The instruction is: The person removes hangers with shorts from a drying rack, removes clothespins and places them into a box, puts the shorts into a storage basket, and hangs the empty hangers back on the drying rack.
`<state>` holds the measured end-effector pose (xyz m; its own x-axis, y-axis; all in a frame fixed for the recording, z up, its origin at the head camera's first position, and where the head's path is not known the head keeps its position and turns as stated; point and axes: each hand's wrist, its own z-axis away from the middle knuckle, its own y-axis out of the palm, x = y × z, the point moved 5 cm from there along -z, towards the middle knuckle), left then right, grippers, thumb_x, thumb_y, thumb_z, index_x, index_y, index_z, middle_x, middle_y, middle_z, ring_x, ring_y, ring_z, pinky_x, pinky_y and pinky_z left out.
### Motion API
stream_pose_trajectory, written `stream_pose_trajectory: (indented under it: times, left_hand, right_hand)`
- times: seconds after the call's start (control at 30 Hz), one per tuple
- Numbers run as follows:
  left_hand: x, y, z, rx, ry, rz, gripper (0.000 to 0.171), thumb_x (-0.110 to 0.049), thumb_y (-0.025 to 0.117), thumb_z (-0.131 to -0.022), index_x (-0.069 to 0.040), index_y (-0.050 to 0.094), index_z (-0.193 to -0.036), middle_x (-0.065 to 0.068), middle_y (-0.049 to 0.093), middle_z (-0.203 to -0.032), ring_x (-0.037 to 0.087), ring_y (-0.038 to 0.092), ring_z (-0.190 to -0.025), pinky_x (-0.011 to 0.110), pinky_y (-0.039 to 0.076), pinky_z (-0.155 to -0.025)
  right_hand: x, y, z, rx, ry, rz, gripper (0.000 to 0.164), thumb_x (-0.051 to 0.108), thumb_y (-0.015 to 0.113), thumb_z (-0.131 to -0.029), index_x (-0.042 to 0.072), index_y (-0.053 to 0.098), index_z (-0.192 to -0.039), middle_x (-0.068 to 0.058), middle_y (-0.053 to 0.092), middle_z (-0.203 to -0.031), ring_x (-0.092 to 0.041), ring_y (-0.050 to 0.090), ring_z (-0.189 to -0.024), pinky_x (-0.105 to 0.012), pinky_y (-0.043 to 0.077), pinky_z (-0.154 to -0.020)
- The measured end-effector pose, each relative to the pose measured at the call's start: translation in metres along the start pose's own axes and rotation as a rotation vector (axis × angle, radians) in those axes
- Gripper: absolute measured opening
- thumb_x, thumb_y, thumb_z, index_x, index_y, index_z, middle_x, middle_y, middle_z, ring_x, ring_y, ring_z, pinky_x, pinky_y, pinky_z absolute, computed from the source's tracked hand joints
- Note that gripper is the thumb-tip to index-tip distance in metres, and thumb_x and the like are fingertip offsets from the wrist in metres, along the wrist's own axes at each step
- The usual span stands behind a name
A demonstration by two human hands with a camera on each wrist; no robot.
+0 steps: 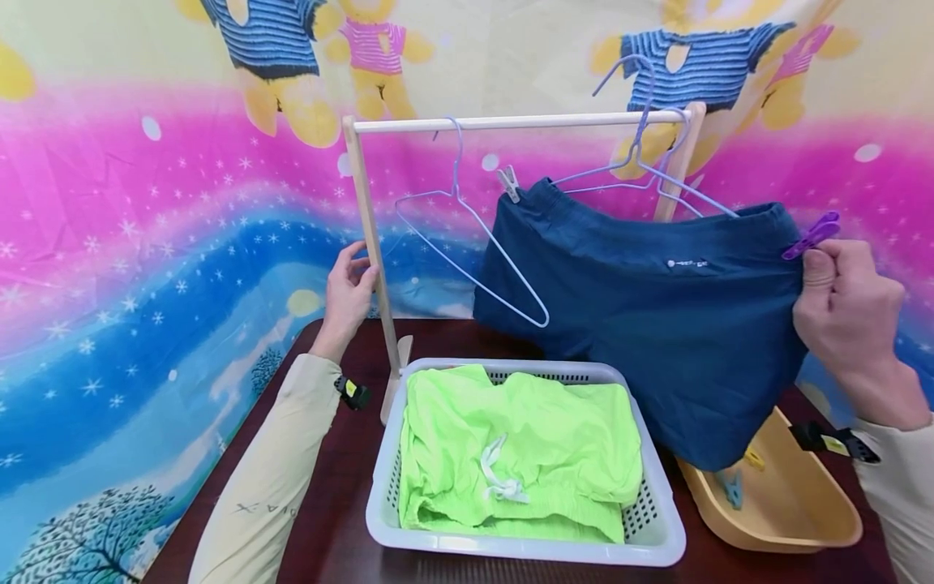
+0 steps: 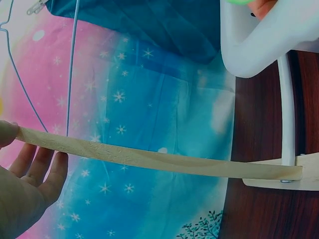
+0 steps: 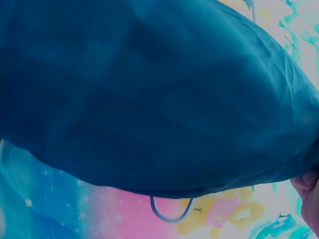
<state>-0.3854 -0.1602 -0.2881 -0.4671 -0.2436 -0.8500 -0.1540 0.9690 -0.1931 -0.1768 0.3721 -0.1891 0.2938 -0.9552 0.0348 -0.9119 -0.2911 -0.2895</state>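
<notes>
My right hand [image 1: 850, 304] grips the dark blue shorts [image 1: 642, 300] at the right end of their waistband, beside a purple clothespin [image 1: 813, 235]. A grey clothespin [image 1: 509, 185] clips the other end. The shorts hang on a lilac wire hanger [image 1: 642, 122], whose hook rises above the bar in the head view. My left hand [image 1: 350, 292] holds the left wooden post [image 2: 149, 155] of a small clothes rack, thumb on one side and fingers on the other. A bare wire hanger [image 1: 458, 182] hangs from the rack's white bar [image 1: 511, 122].
A white basket [image 1: 525, 551] with folded lime-green shorts [image 1: 518, 454] stands in front of the rack. To its right, a tan tray [image 1: 795, 511] holds a blue clothespin [image 1: 731, 489] and a yellow one [image 1: 755, 460]. Another hanger [image 1: 682, 138] is on the bar's right end.
</notes>
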Motion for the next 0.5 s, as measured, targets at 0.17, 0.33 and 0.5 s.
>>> stream_pose_trajectory:
  times: [0.17, 0.33, 0.5]
  left_hand:
    - [0.000, 0.000, -0.001, -0.004, 0.002, 0.004, 0.043, -0.021, 0.052, -0.102, -0.025, 0.045, -0.144, 0.015, 0.057, -0.130, 0.032, 0.063, -0.114, 0.051, 0.051, -0.097]
    - [0.000, 0.001, -0.001, 0.001, -0.006, 0.009, 0.043, -0.021, 0.052, -0.102, -0.026, 0.045, -0.144, 0.015, 0.057, -0.131, 0.032, 0.063, -0.114, 0.051, 0.051, -0.097]
    - [0.000, 0.000, -0.002, 0.002, -0.013, 0.016, 0.043, -0.021, 0.052, -0.102, -0.026, 0.044, -0.144, 0.015, 0.057, -0.131, 0.032, 0.062, -0.115, 0.052, 0.050, -0.098]
  right_hand:
    - [-0.004, -0.013, 0.005, -0.003, 0.056, -0.002, 0.040, 0.020, 0.042, -0.105, -0.019, 0.050, -0.099, -0.031, 0.045, -0.077, 0.018, 0.034, -0.068, -0.013, 0.022, -0.055]
    - [-0.011, -0.027, 0.015, 0.047, 0.296, 0.038, 0.040, 0.023, 0.037, -0.107, -0.015, 0.048, -0.105, -0.012, 0.042, -0.079, 0.020, 0.020, -0.080, -0.021, 0.020, -0.066]
    - [-0.016, -0.040, 0.020, -0.012, 0.269, 0.022, 0.038, 0.020, 0.037, -0.107, -0.016, 0.047, -0.103, 0.009, 0.034, -0.076, 0.011, 0.029, -0.078, -0.017, 0.018, -0.072]
